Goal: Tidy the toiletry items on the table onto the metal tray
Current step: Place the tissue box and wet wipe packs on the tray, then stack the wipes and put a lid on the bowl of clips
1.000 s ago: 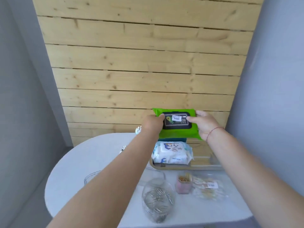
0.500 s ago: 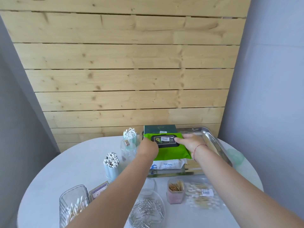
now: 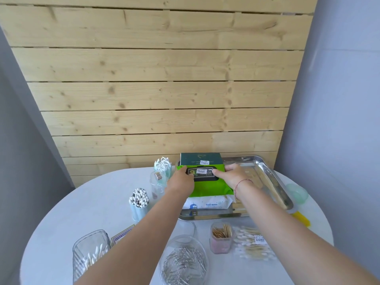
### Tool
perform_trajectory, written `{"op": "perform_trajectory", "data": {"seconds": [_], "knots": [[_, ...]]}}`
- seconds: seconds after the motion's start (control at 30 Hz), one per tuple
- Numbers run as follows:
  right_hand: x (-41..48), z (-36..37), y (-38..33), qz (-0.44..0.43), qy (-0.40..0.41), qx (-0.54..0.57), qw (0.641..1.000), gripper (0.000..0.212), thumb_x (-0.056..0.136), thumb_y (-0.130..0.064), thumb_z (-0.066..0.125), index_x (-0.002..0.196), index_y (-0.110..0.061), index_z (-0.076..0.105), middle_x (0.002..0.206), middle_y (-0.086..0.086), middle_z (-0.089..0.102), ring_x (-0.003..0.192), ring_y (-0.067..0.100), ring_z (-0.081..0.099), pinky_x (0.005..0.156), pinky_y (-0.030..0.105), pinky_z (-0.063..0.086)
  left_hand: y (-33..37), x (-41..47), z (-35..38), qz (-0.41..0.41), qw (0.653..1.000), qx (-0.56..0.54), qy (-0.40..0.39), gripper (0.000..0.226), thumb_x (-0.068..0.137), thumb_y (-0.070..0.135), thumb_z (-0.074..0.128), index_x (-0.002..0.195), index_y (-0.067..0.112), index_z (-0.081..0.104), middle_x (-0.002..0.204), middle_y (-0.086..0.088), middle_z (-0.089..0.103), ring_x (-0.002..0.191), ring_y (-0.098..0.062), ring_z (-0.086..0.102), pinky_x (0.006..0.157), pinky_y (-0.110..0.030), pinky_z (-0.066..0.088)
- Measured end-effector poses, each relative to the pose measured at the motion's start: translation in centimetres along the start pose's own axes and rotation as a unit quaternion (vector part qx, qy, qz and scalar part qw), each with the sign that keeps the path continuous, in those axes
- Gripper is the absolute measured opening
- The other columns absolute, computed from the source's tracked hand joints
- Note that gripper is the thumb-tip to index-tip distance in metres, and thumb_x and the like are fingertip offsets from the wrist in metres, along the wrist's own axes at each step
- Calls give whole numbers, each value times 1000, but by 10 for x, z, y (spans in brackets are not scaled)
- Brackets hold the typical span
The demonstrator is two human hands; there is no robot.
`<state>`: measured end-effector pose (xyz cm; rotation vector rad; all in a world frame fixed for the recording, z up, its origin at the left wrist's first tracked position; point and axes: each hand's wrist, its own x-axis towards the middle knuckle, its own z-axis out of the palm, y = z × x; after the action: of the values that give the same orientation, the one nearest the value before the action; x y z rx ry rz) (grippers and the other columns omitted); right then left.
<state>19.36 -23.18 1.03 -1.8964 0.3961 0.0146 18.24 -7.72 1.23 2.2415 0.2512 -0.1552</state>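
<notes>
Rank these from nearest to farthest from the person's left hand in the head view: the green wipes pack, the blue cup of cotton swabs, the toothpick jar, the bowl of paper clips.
1. Green wipes pack: under the left hand, on the metal tray.
2. Blue cup of cotton swabs: to the hand's left.
3. Toothpick jar: nearer the person, to the right.
4. Bowl of paper clips: closest to the table's front edge.

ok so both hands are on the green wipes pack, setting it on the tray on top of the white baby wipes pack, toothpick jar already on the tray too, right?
Not the toothpick jar: the head view shows it on the table, in front of the metal tray. The rest holds: left hand and right hand hold the green wipes pack over the white baby wipes pack.
</notes>
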Motion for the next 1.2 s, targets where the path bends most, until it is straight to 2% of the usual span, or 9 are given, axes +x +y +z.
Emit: {"op": "perform_trajectory", "data": {"seconds": [0.27,0.4,0.53,0.6,0.67,0.77,0.9,1.07,1.2], "knots": [[-1,-4,5,-16,4,-9,1000,33,78,-31,73,96,-3,72,93,11,71,85,23,63,71,28,49,4,-11,3,26,996,85,27,45,96,21,37,140,18,38,133,-11,54,115,-33,52,97,-40,45],[-21,-14,-3,-40,73,-34,996,60,79,-38,71,124,-4,52,127,10,56,120,27,52,95,31,39,8,-39,-10,92,991,74,61,45,94,16,42,139,11,41,143,-15,41,128,-33,39,104,-36,34],[-74,-31,-9,-241,107,-62,963,42,81,-34,67,118,-19,53,122,-1,54,109,12,52,88,23,37,-16,-89,-40,217,971,-48,84,46,92,20,53,137,23,45,134,10,48,118,-9,47,85,-13,32],[-101,-32,-7,-320,50,-112,940,23,83,-28,65,104,-27,58,110,-8,61,100,6,57,83,21,41,-45,-123,-52,247,962,-99,55,54,85,38,63,133,46,39,122,36,42,117,11,42,83,-4,30],[-117,-24,-7,-335,-52,-183,923,16,83,-21,64,98,-26,63,102,-9,66,94,5,62,81,20,47,-76,-153,-51,260,960,-103,6,78,67,63,68,130,60,22,128,47,25,123,27,23,92,6,21],[-123,4,-11,-299,-197,-328,874,22,84,-17,63,105,-16,65,107,-1,69,98,13,64,85,22,48,-118,-185,-24,234,969,-61,-55,119,49,72,73,139,49,-1,150,27,7,138,15,4,107,-4,10],[-118,34,-18,-294,-247,-427,819,26,86,-18,62,109,-7,65,112,8,67,104,24,61,92,36,47,-139,-199,10,202,976,-77,-22,131,47,56,84,137,45,-10,155,11,5,144,-1,5,114,-16,11],[-117,36,-20,-292,-233,-375,848,22,91,-18,53,108,-13,67,113,4,68,106,20,60,92,31,46,-140,-195,26,147,976,-161,30,134,46,35,87,131,60,-13,154,10,18,141,4,16,116,-24,20],[-118,30,-26,-297,-243,-378,843,27,95,-13,46,113,-14,66,118,2,66,101,13,56,82,20,39,-137,-193,34,113,976,-176,57,135,45,44,83,136,59,-15,148,11,34,136,3,27,113,-27,28]]}}
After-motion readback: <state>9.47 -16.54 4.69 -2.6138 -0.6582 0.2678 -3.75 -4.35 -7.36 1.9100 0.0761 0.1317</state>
